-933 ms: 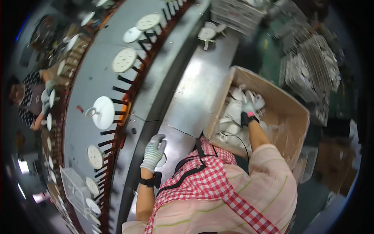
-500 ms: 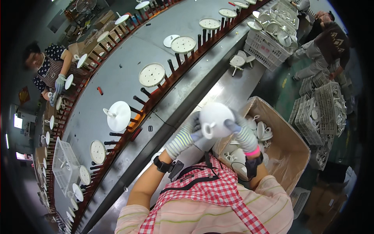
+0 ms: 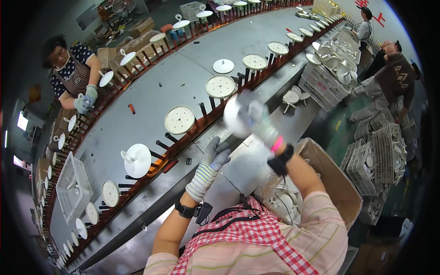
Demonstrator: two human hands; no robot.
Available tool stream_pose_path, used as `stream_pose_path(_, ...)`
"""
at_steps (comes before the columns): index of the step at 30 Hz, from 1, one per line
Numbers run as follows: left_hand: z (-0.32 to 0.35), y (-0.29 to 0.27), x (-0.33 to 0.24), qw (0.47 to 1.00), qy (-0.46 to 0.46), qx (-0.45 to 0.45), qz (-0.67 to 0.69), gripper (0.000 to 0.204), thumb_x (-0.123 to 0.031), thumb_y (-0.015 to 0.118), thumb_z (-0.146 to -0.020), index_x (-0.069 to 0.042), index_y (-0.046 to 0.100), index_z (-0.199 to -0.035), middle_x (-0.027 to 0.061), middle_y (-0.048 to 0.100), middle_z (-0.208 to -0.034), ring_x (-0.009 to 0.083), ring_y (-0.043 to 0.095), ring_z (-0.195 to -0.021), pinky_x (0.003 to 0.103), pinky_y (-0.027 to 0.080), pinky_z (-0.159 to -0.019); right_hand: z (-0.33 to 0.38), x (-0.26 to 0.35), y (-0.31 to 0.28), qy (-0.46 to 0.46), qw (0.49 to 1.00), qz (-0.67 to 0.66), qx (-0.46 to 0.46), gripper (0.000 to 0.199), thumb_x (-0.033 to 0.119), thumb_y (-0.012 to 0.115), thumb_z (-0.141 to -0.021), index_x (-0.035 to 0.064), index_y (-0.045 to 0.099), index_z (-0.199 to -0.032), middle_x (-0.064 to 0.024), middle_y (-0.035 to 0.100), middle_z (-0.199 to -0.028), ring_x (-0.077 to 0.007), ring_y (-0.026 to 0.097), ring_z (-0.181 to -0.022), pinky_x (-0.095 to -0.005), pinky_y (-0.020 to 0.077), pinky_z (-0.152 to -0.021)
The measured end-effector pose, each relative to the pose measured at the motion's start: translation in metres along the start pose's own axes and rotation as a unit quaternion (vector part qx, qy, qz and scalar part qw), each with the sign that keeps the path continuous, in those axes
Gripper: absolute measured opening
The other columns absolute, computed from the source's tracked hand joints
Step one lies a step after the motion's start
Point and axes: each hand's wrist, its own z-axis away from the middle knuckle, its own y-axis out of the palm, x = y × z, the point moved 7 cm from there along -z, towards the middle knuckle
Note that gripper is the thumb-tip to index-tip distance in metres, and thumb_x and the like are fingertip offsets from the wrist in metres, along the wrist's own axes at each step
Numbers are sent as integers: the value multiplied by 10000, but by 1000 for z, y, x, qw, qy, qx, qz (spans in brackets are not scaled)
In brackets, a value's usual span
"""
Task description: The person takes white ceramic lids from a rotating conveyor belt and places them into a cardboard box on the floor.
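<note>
My right hand (image 3: pixel 259 120), in a grey knit glove, grips a round white lamp shell (image 3: pixel 234 115) and holds it up over the red rail of the conveyor (image 3: pixel 183 73), near an empty perforated round holder (image 3: pixel 220 86). My left hand (image 3: pixel 214 158), also gloved, hovers empty with fingers spread just below and left of the shell, above the metal ledge (image 3: pixel 137 201). A cardboard box (image 3: pixel 337 181) with several white parts stands at my right.
Round holders (image 3: pixel 179 119) ride along the conveyor; one carries a white shell (image 3: pixel 136 160). A person across the belt (image 3: pixel 73 75) handles parts. Other people (image 3: pixel 389 78) stand at the right among grey crates (image 3: pixel 380 160). A white basket (image 3: pixel 71 185) sits on the belt.
My right hand took a white shell out of the box and carried it up over the rail. My left hand held it briefly, then let go and dropped away.
</note>
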Motion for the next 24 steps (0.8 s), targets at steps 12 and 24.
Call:
stream_pose_path(12,69,-75,16,978,-166,-60,-112,558,-314,543,-907,53,393,-1300,127,569,-1101,176,585,-967,298,488,-843,-178,-147,-3,206,937,281,16,559,516,343,-899,159,480,-1306,-146,511,-1289,-370,536,-1111,-432,396,-965)
stream_pose_path(24,-251,-27,-88,863,153,-158,-455,504,-427,384,-935,-40,538,-1219,231,579,-1172,396,525,-1112,413,402,-961,-157,-128,41,-2,987,128,95,378,245,410,-902,66,501,-1223,-218,550,-1186,-368,527,-1097,-420,398,-958)
